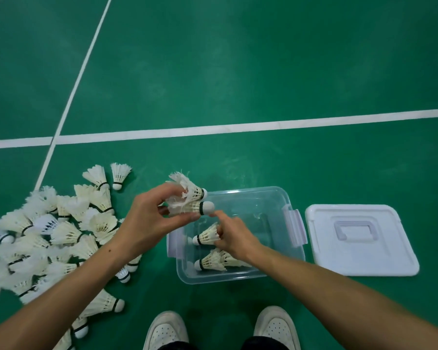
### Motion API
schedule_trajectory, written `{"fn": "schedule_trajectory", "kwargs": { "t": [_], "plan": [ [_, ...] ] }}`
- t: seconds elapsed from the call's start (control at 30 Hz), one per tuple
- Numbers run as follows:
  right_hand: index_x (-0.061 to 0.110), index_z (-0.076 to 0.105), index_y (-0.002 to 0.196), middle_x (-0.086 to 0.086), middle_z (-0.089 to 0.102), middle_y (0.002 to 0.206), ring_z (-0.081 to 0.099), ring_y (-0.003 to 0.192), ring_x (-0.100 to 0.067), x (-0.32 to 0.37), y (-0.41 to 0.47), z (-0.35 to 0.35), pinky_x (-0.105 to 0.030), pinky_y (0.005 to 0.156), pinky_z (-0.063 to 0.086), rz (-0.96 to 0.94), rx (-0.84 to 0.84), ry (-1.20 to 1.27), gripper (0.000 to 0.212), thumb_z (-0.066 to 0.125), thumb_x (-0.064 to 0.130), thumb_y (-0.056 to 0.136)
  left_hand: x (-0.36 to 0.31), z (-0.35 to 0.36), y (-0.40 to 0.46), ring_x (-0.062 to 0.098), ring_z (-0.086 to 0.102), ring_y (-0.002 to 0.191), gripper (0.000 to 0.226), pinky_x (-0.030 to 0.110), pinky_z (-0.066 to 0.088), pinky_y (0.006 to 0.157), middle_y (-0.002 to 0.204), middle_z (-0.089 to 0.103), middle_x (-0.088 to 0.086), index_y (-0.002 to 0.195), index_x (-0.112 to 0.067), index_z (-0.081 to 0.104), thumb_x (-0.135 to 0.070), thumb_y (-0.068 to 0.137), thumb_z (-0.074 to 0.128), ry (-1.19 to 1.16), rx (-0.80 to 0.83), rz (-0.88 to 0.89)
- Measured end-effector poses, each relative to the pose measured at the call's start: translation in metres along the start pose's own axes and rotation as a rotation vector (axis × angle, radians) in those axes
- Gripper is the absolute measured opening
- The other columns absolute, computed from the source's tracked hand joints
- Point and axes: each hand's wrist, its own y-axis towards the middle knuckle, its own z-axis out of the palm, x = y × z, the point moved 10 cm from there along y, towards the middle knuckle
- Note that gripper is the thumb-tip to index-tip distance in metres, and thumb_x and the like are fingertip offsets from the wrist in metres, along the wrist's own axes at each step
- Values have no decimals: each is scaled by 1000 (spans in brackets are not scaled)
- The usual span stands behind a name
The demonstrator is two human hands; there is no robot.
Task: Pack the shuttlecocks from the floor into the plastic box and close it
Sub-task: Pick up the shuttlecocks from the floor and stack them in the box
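Two shuttlecocks (192, 200) pinched in curled left hand (147, 221) above plastic box (283, 270) rim; one shuttlecock (206, 236) gripped by right hand (234, 238) fingers inside box. Pile of shuttlecocks (48, 238) on floor (238, 72), left. Lid (359, 238) lying beside box, right.

Green court floor (263, 59) marked with white lines: one broad line (238, 128) runs across the view, and a narrower line (86, 61) crosses it at the left. At the bottom edge, two white perforated shoes (166, 329) stand side by side on the floor.
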Motion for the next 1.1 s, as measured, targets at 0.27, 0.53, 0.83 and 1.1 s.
{"fn": "schedule_trajectory", "kwargs": {
  "t": [0.27,0.53,0.83,1.1],
  "plan": [
    [24,55,143,8,71,110,71,98,-5,15,-42,-97,-35,95,61,-26,-166,297,64,86,18,87,-18,-3,23,-1,66,97,33,17,54,70,103,68,-26,101,-41,66,-56,76,82,276,164,99],
    [30,56,143,18,63,135,61,122,-11,87,-82,-171,-33,96,55,-387,-421,190,70,88,17,83,-34,57,61,8,66,91,39,27,56,77,107,72,-11,109,-29,70,-57,83,79,654,465,196],
    [32,53,145,22,70,112,58,109,-3,76,-71,-149,-39,88,59,-423,-398,-149,67,85,24,86,-23,77,49,5,68,88,35,35,58,80,101,73,-13,107,-29,73,-51,81,79,584,583,190],
    [27,54,144,11,75,105,72,91,-11,67,-83,-144,-36,77,62,-416,-417,-276,59,81,25,92,-21,67,41,4,65,95,65,29,56,81,113,67,-22,137,-48,49,-54,82,82,436,553,112]
  ]
}}
